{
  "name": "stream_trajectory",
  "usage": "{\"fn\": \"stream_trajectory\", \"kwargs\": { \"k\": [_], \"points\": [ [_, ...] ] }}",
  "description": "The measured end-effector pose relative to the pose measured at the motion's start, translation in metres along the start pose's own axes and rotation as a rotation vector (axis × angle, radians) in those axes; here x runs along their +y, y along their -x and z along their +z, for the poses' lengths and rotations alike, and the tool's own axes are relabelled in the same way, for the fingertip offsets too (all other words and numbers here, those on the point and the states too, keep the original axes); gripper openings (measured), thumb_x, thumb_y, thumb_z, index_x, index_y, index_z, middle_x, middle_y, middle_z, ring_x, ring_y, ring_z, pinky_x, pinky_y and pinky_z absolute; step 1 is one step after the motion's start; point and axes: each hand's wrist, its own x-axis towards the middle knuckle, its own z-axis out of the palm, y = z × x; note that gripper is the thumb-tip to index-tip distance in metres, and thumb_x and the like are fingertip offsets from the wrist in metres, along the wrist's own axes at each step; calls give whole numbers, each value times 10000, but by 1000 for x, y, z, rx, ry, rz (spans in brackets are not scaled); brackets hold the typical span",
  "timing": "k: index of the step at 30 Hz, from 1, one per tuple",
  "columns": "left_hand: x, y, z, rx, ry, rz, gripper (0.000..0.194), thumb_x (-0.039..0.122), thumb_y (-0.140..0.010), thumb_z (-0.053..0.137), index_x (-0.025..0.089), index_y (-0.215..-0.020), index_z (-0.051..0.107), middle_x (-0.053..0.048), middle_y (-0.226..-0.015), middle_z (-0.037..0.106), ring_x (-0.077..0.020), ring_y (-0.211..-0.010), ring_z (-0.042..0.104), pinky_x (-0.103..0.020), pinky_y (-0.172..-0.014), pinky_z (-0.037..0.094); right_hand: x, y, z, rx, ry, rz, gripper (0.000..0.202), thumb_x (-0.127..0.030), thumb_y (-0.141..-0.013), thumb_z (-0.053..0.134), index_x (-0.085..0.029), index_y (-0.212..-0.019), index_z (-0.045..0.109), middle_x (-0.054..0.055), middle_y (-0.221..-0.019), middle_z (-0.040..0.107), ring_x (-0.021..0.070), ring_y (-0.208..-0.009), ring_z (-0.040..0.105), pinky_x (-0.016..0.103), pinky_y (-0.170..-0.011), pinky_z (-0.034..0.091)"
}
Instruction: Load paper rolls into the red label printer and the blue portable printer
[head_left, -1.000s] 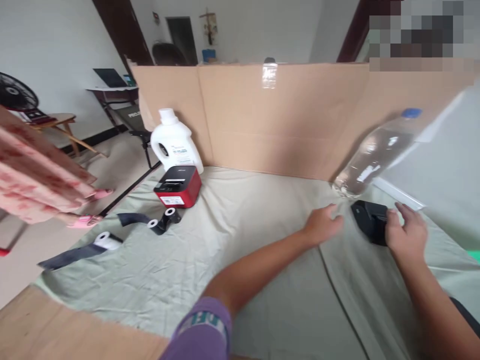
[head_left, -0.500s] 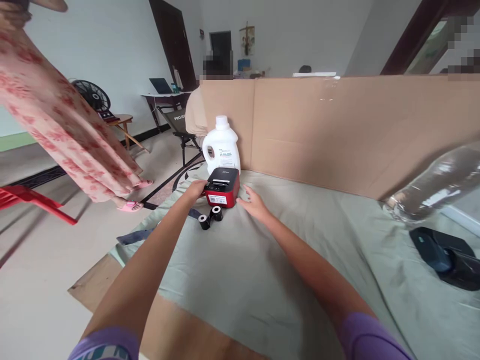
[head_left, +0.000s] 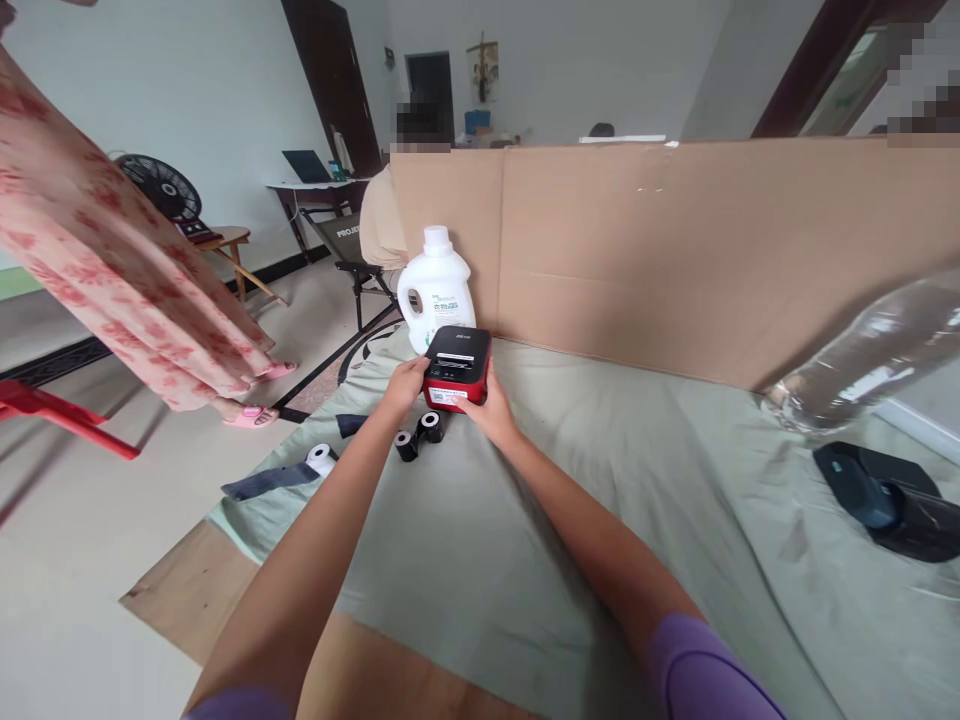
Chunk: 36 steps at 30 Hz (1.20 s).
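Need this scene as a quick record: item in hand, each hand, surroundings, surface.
item: red-and-black box
left hand: on its left side
right hand: on its right side
lifted: cannot tell
behind: white jug, cardboard panel
nearer the camera: black rolls
far right: clear bottle, black device
surface: pale green cloth

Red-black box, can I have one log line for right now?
left hand: on red-black box, left side | right hand: same box, right side | behind box: white jug
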Motion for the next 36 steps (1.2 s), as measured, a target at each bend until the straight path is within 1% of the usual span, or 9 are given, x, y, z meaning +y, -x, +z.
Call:
{"fn": "stream_trajectory", "kwargs": {
  "k": [3, 7, 11, 15, 18, 21, 25, 33, 36],
  "points": [
    [17, 25, 28, -74, 41, 156, 394, 345, -894, 543, 176, -1219, 689, -62, -1243, 700, -252, -1200, 610, -386, -1061, 457, -9, 19, -37, 144, 40, -137, 1085, -439, -782, 738, -242, -1601, 54, 65, -1572, 388, 278, -1421, 396, 429, -1169, 340],
    [24, 79, 72, -213, -22, 325, 470, 428, -963, 478, 206, -1360, 596, -21, -1458, 547, -233, -1440, 392, -357, -1213, 282, -20, 65, -99, 244, 159, -203, 994, -437, -773, 752, -238, -1576, 201, 98, -1476, 508, 299, -1315, 514, 455, -1104, 420],
    [1, 132, 114, -410, 4, 366, 586, 471, -994, 418, 242, -1531, 369, 12, -1605, 321, -192, -1507, 250, -333, -1252, 196, -18, 123, -152, 273, 331, -192, 931, -446, -766, 768, -225, -1538, 297, 132, -1390, 578, 316, -1190, 600, 479, -1005, 496],
    [-30, 160, 146, -535, 40, 377, 640, 476, -1003, 405, 255, -1579, 235, 6, -1642, 219, -186, -1523, 197, -357, -1268, 151, -5, 171, -183, 275, 464, -107, 919, -490, -783, 747, -214, -1536, 299, 155, -1384, 580, 332, -1165, 611, 507, -966, 512],
    [-42, 170, 160, -569, 40, 368, 622, 464, -1012, 388, 267, -1580, 229, 2, -1643, 223, -191, -1524, 195, -377, -1269, 159, 7, 190, -192, 291, 506, -63, 945, -501, -785, 739, -197, -1547, 270, 168, -1428, 542, 346, -1247, 565, 533, -1023, 473],
    [-45, 174, 166, -575, 27, 350, 613, 449, -1014, 385, 270, -1579, 230, -2, -1640, 237, -194, -1524, 194, -385, -1271, 157, 14, 197, -193, 301, 499, -40, 959, -481, -783, 741, -188, -1553, 252, 168, -1404, 563, 340, -1248, 567, 527, -1031, 470],
    [-46, 175, 168, -579, 18, 366, 590, 431, -1019, 376, 278, -1574, 245, 6, -1648, 209, -188, -1528, 174, -382, -1274, 136, 19, 198, -190, 325, 468, -44, 968, -479, -779, 744, -202, -1558, 239, 154, -1370, 585, 327, -1219, 584, 513, -1014, 486],
    [-50, 174, 166, -601, 24, 393, 630, 455, -1022, 368, 270, -1591, 169, -7, -1657, 169, -188, -1533, 150, -384, -1274, 125, 29, 200, -185, 372, 500, -46, 1052, -507, -792, 721, -196, -1593, 113, 179, -1504, 448, 345, -1362, 466, 548, -1103, 408],
    [-49, 178, 163, -590, 36, 392, 619, 448, -1022, 376, 276, -1587, 188, 0, -1653, 191, -187, -1530, 166, -377, -1273, 139, 29, 202, -184, 380, 500, -45, 1070, -513, -802, 712, -203, -1599, 69, 179, -1531, 412, 340, -1378, 450, 541, -1111, 404]
  ]
}}
